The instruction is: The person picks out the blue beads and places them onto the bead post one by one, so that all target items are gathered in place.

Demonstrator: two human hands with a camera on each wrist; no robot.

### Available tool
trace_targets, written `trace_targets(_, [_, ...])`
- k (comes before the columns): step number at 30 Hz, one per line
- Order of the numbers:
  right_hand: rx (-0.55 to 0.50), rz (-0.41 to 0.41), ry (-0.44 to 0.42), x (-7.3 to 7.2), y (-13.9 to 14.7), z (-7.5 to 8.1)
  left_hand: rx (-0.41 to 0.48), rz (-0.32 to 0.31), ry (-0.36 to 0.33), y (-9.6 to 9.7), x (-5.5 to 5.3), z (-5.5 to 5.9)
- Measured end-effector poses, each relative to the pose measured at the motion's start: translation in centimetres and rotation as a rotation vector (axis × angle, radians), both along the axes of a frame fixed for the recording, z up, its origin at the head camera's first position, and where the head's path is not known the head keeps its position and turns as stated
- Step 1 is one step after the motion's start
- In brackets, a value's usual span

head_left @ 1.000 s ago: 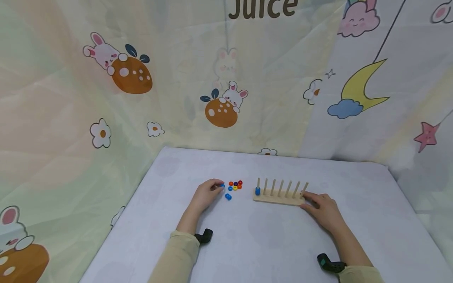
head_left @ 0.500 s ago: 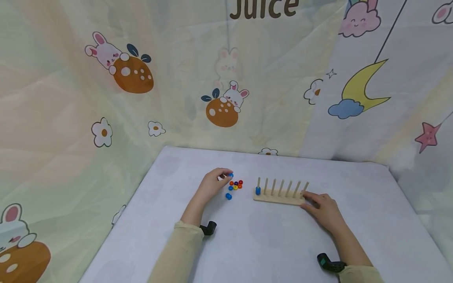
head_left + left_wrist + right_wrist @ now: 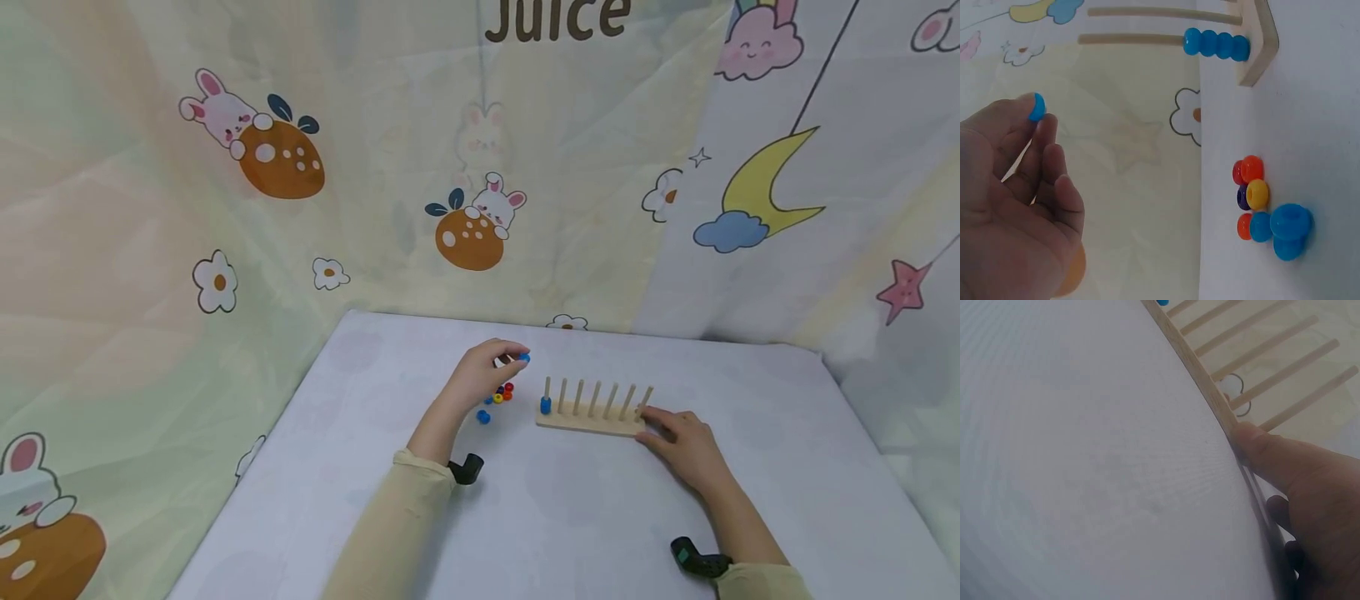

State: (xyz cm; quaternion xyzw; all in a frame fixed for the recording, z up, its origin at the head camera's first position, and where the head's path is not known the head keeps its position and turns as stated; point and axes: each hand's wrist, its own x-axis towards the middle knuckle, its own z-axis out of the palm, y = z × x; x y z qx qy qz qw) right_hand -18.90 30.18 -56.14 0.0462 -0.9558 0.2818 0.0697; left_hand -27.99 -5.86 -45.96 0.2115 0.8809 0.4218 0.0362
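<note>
Between thumb and index finger my left hand (image 3: 483, 372) pinches a blue bead (image 3: 1037, 107), raised above the table to the left of the pegs. A wooden peg board (image 3: 592, 423) with a row of several upright pegs stands at the table's middle. Its leftmost peg carries a short stack of blue beads (image 3: 1217, 44); the other pegs are bare. My right hand (image 3: 686, 446) grips the board's right end, thumb on the front edge in the right wrist view. Loose beads (image 3: 1257, 194) in red, orange, yellow, purple and blue lie below the left hand, partly covered by it in the head view.
The table (image 3: 570, 508) has a white cloth over it. Behind it hangs a printed fabric backdrop (image 3: 375, 167) with rabbits and flowers. Each wrist wears a black camera, such as the left wrist camera (image 3: 467, 469).
My left hand has lifted the blue bead from beside the loose beads and carried it up and right toward the leftmost peg. The right hand and the board have stayed put.
</note>
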Motion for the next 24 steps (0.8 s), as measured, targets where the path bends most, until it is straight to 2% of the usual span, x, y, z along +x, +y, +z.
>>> trace_targets(7, [-0.007,0.004,-0.002,-0.1,0.1,0.2,-0.029,-0.086,0.060,1.8,0.4,0.0])
trace_targets(10, [-0.005,0.002,-0.003,-0.2,0.0,0.1,-0.026,-0.103,0.068,2.3,0.7,-0.1])
trace_targets(17, [-0.001,-0.004,0.001,-0.2,0.0,0.0,-0.022,-0.119,0.052,3.0,1.1,-0.6])
trace_targets(24, [-0.011,-0.001,-0.006,-0.1,0.0,0.1,-0.044,-0.121,0.039,3.2,1.0,-1.2])
